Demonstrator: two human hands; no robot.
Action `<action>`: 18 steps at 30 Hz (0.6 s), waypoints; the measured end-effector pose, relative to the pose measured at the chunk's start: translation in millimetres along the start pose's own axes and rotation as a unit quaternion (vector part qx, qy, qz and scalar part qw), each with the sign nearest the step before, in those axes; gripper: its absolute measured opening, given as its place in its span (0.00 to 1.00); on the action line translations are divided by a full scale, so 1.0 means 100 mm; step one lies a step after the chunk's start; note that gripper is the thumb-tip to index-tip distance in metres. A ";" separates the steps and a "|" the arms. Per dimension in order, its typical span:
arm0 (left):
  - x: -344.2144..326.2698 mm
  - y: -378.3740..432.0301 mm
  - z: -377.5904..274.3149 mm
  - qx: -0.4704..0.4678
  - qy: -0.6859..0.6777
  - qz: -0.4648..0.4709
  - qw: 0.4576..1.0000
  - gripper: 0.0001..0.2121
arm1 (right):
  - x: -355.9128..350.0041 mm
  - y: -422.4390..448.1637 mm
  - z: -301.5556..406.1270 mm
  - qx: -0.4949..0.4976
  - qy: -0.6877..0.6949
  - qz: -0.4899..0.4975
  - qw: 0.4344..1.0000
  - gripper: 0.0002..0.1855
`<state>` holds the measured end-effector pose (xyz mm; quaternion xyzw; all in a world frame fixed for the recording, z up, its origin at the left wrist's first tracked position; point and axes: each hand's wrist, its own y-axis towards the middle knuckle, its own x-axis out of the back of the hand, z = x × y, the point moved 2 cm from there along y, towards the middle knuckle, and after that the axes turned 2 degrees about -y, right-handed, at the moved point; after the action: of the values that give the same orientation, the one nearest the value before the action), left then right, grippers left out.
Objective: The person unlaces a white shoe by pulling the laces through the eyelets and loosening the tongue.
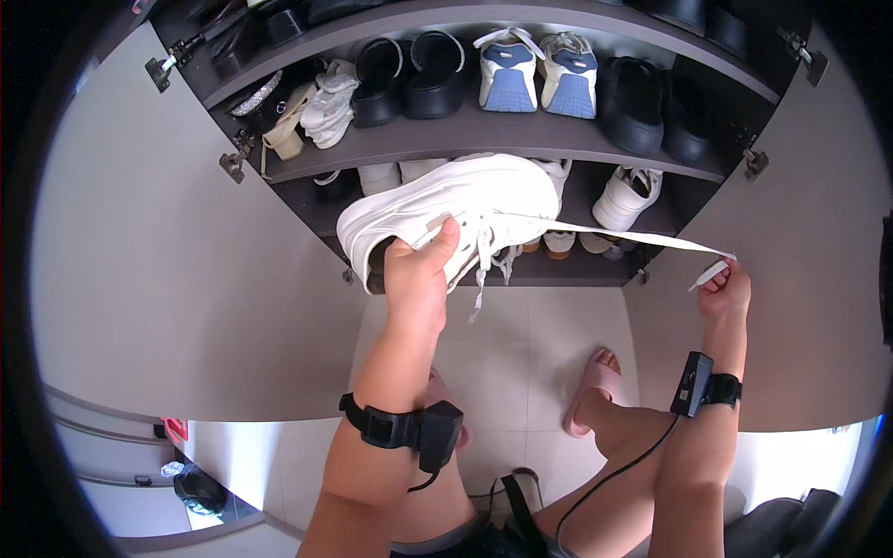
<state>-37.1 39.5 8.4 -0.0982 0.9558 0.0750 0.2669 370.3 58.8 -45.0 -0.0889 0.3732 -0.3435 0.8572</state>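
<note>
A white lace-up sneaker (488, 185) is held up in front of the shoe cabinet, its toe to the right and its opening facing down to the left. My left hand (418, 275) grips it at the collar, thumb over the tongue area and fingers hidden inside. Out to the right, my right hand (725, 289) pinches the end of a flat white shoelace (628, 236), which stretches taut from the sneaker. Part of the lace's tail sticks out below those fingers. More lace (481, 279) dangles loose under the sneaker.
Both cabinet doors, left (174, 265) and right (781, 279), stand wide open. On the upper shelf (446, 139) are black clogs (432, 84), blue-and-white sneakers (509, 77) and dark shoes (631, 104). A white shoe (628, 195) sits on the shelf below. Pink slippers (593, 390) are on my feet.
</note>
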 end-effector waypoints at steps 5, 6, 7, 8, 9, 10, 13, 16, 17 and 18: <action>0.05 0.00 -0.04 0.001 0.004 -0.021 1.000 0.18 | 0.18 0.17 0.03 0.002 0.073 0.010 0.997 0.14; 0.08 0.03 -0.04 -0.006 -0.001 -0.029 1.000 0.18 | 0.17 0.16 0.03 0.000 0.032 -0.002 0.999 0.14; 0.10 0.05 -0.05 -0.014 -0.006 -0.038 0.999 0.18 | 0.15 0.15 0.03 -0.002 -0.010 -0.013 1.000 0.13; 0.09 0.04 -0.09 -0.021 -0.022 -0.062 0.998 0.16 | 0.13 0.15 0.03 -0.004 -0.051 -0.025 0.998 0.13; 0.17 0.08 -0.11 0.002 -0.027 -0.077 0.997 0.17 | 0.11 0.12 0.02 -0.008 -0.091 0.005 0.996 0.12; 0.22 0.10 -0.15 0.009 -0.045 -0.078 0.996 0.17 | 0.03 0.00 -0.03 -0.012 -0.131 0.035 0.991 0.12; 0.28 0.12 -0.17 0.036 -0.091 -0.072 0.993 0.17 | 0.00 -0.03 -0.10 -0.010 -0.232 0.053 0.971 0.11; 0.34 0.13 -0.17 0.056 -0.115 -0.070 0.989 0.17 | -0.02 0.00 -0.17 0.023 -0.312 0.052 0.948 0.10; 0.35 0.13 -0.17 0.060 -0.121 -0.071 0.988 0.17 | -0.03 0.01 -0.21 0.046 -0.343 0.047 0.937 0.10; 0.35 0.14 -0.13 0.061 -0.125 -0.067 0.988 0.17 | 0.00 0.04 -0.22 0.074 -0.376 0.036 0.923 0.11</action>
<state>-75.7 45.9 2.1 -0.1349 0.9091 0.0101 0.3940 357.0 64.1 -61.7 -0.1345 0.0002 -0.2807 0.9503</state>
